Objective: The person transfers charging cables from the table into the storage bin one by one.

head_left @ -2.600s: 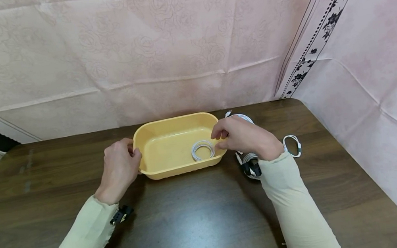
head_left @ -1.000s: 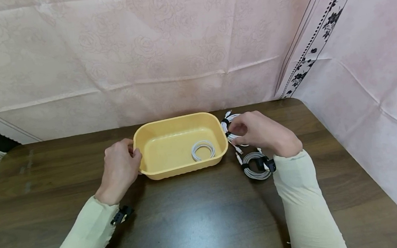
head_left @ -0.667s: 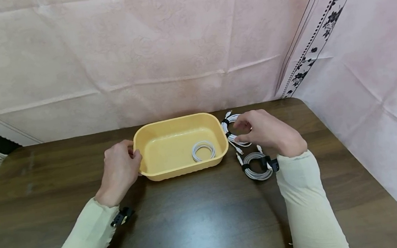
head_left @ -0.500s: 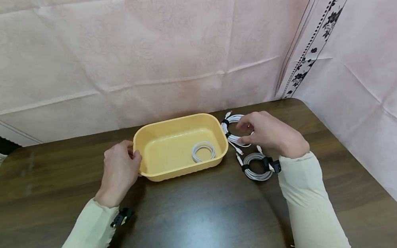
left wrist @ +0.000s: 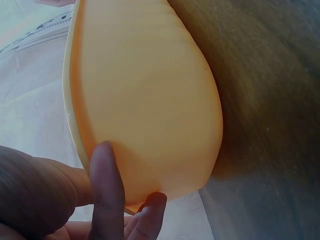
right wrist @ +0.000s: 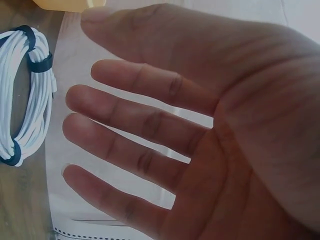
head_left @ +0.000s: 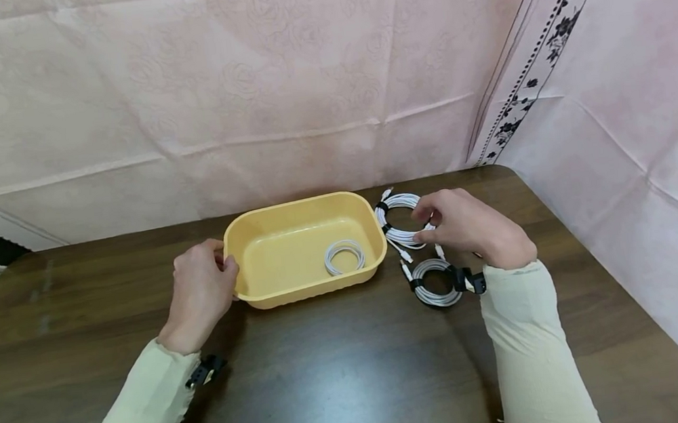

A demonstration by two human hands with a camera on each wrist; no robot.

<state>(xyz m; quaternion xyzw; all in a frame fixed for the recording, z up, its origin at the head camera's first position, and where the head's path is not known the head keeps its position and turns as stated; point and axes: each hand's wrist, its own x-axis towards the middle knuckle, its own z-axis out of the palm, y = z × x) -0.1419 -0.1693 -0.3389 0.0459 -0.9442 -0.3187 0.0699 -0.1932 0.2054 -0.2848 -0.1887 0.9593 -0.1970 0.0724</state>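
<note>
A yellow plastic tray (head_left: 276, 255) stands near the table's back edge, with a small coil of white cable (head_left: 329, 260) lying inside. My left hand (head_left: 199, 289) grips its left end; the left wrist view shows fingers against the outer wall (left wrist: 150, 100). Just right of the tray lies a larger white cable coil (head_left: 403, 237), bound with black straps. My right hand (head_left: 465, 223) hovers over that coil's right side, fingers apart and holding nothing in the right wrist view, where the coil (right wrist: 42, 100) sits at left. Nearer me is a grey-white cable coil (head_left: 436, 299).
The brown wooden table (head_left: 330, 376) ends at a pale floral cloth (head_left: 279, 95) behind and another at right. A black wrist-camera mount (head_left: 475, 283) under my right wrist comes close to the grey-white coil. White plugs (head_left: 406, 256) stick out between the two coils.
My right hand has moved right, from the tray's right rim to above the white coil, uncovering both coils beside the tray. My left hand stays on the tray.
</note>
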